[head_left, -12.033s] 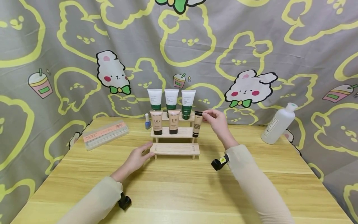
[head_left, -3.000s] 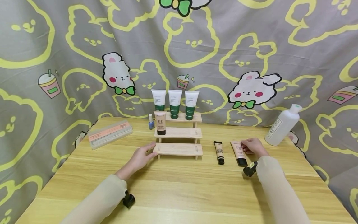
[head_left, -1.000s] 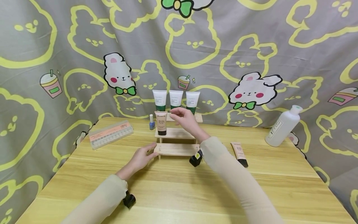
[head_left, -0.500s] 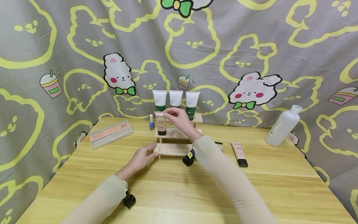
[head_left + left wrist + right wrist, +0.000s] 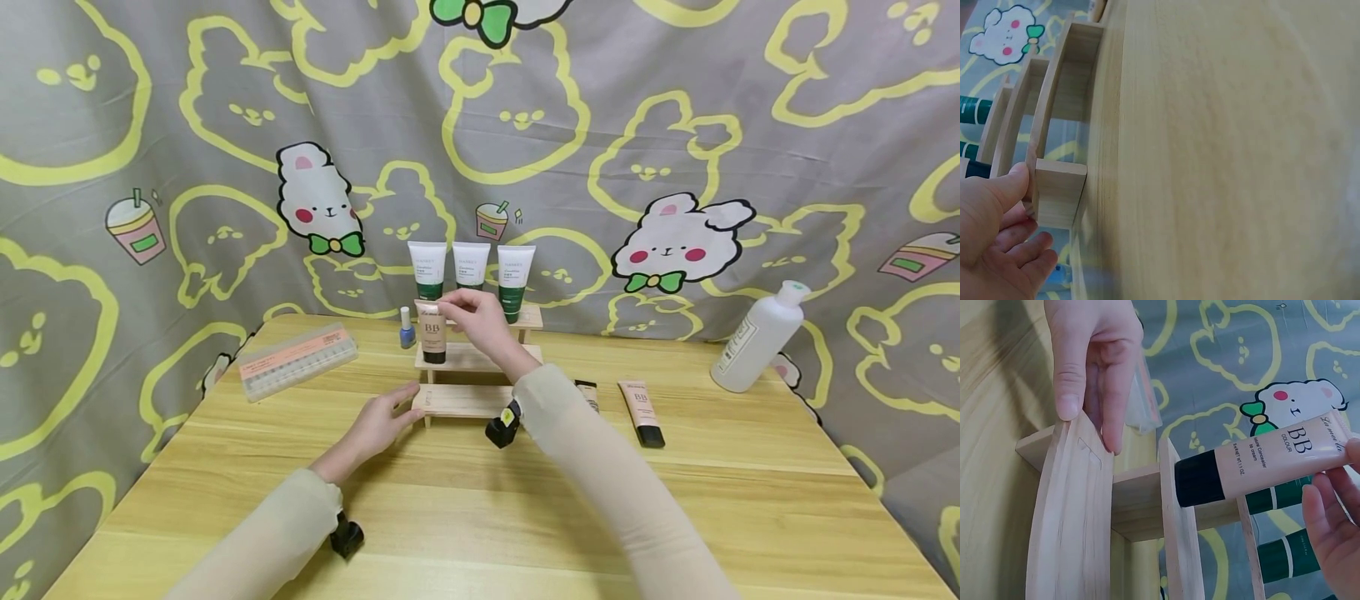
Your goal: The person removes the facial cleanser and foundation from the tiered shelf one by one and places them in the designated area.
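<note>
My right hand (image 5: 480, 321) pinches the crimped top of a beige BB cream tube (image 5: 433, 333), whose black cap is at the middle step of the tiered wooden stand (image 5: 461, 400). In the right wrist view the BB tube appears with its cap against that step's board. My left hand (image 5: 378, 427) grips the left end of the lowest step, thumb on top and fingers below, as the left wrist view shows. Behind, white-and-green tubes (image 5: 514, 283) stand on the top step. Another BB tube (image 5: 642, 412) and a small black-ended tube (image 5: 588, 393), partly behind my right sleeve, lie to the right.
A blue nail polish bottle (image 5: 407, 329) stands left of the stand. Farther left lies a clear flat case (image 5: 298, 360) with an orange label. A white bottle (image 5: 757, 337) leans at the right back. A patterned curtain (image 5: 660, 167) hangs behind the table.
Both lying tubes stood on the middle step 12 seconds ago. Since 3 seconds ago, my right hand has left the lying BB tube and taken the standing one. My left hand keeps its grip.
</note>
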Demonstrator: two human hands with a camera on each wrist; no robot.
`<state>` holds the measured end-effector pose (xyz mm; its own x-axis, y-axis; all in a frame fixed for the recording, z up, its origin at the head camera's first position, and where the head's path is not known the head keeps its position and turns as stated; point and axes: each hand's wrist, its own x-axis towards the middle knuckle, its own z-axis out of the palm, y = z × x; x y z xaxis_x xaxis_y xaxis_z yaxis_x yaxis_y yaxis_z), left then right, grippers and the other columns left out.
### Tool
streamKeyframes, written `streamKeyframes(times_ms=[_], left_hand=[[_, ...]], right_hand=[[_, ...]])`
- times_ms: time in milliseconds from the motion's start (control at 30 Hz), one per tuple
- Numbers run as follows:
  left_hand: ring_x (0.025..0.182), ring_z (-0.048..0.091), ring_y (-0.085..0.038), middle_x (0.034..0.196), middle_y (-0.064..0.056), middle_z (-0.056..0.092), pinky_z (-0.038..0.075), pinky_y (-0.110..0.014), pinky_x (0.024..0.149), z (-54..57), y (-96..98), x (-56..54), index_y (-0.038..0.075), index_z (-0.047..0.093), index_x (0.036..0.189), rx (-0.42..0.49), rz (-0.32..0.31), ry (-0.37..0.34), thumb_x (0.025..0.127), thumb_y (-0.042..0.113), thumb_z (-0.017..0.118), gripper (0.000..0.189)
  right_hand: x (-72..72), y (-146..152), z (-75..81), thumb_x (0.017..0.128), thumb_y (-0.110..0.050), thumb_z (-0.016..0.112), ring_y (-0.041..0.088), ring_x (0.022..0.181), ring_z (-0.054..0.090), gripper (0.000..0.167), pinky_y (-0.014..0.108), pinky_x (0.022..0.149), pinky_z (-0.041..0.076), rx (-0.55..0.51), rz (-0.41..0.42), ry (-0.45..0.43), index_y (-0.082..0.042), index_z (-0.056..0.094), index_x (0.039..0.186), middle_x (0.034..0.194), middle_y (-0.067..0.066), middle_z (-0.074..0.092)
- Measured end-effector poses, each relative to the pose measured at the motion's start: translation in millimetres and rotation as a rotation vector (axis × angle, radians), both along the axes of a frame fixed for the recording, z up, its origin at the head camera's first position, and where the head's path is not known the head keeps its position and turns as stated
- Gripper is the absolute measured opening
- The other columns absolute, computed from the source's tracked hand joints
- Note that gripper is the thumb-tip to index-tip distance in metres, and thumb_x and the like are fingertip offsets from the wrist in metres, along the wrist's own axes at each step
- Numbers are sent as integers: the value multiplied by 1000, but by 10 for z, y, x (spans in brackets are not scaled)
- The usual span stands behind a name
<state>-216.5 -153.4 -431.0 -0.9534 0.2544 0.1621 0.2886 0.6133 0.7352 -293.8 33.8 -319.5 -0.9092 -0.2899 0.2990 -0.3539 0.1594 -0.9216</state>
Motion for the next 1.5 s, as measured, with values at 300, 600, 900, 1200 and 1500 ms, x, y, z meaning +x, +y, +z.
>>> streamKeyframes(times_ms=[300, 600, 900, 1200, 1500], left_hand=[[125, 38, -33, 136, -19, 42, 33, -45, 101, -12, 3, -7, -7, 45, 132, -5, 2, -4, 89, 14, 62, 51], [125, 37, -33, 137, -19, 41, 34, -45, 101, -21, 1, -5, -5, 44, 133, 6, 3, -18, 89, 14, 62, 51], [126, 37, -33, 137, -19, 41, 33, -45, 101, -24, 4, -4, -6, 44, 133, 8, 5, -13, 89, 15, 62, 52], [126, 36, -33, 137, -19, 41, 33, -45, 101, -16, 10, 12, -6, 44, 133, 8, 5, -13, 89, 15, 62, 52], [127, 36, -32, 138, -18, 40, 33, -44, 102, -22, 8, 4, -6, 43, 133, 8, 7, -17, 90, 17, 61, 52]], right_hand=[[81, 158, 39, 90, -17, 62, 19, 86, 61, 17, 34, 71, 55, -7, -20, -15, -4, 69, 96, 94, 5, 66], [149, 543, 136, 88, -14, 64, 22, 87, 60, 20, 44, 82, 51, -89, -63, -60, 3, 67, 97, 97, 10, 64], [240, 1012, 187, 90, -12, 61, 20, 85, 62, 26, 42, 81, 52, -119, -106, -61, 10, 61, 102, 99, 13, 62], [319, 1613, 196, 91, -14, 60, 14, 76, 62, 27, 29, 74, 54, -110, -189, -57, 9, 60, 105, 90, 2, 62], [378, 2323, 79, 94, -23, 56, 7, 77, 59, 27, 20, 70, 52, -45, -337, -122, 1, 58, 105, 90, -4, 59]])
